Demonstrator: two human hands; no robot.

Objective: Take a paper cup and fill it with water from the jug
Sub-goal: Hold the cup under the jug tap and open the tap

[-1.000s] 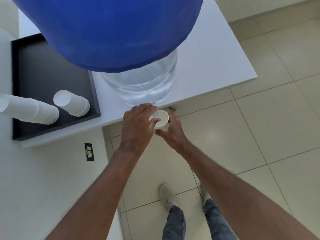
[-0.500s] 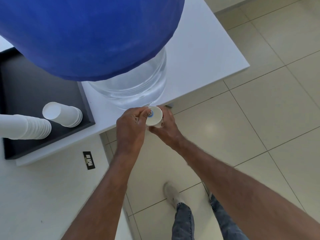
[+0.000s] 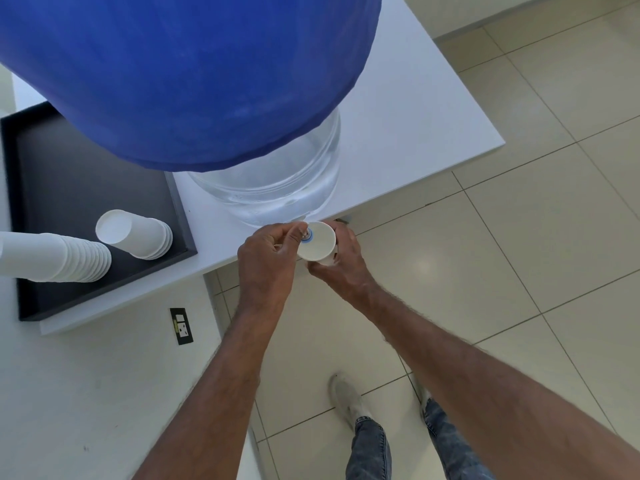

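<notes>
A large water jug [image 3: 270, 181] with a blue cover over its top stands at the front edge of the white table [image 3: 408, 133]. Just below that edge, my right hand [image 3: 341, 263] holds a white paper cup [image 3: 318, 242] from underneath, under the jug's small tap [image 3: 306, 234]. My left hand [image 3: 268, 259] pinches the tap between thumb and fingers, right over the cup's rim. I cannot tell whether water is running or how much is in the cup.
On the table's left lies a black tray [image 3: 62, 188] with a long stack of white cups [image 3: 59, 258] on its side and a shorter stack [image 3: 138, 237] beside it. A wall socket [image 3: 180, 326] sits below the table. My shoes stand on beige floor tiles [image 3: 519, 254].
My left thumb and fingers have shifted on the tap, now uncovering its blue-ringed end over the cup. The cup stays under the tap in my right hand. The camera view has shifted slightly.
</notes>
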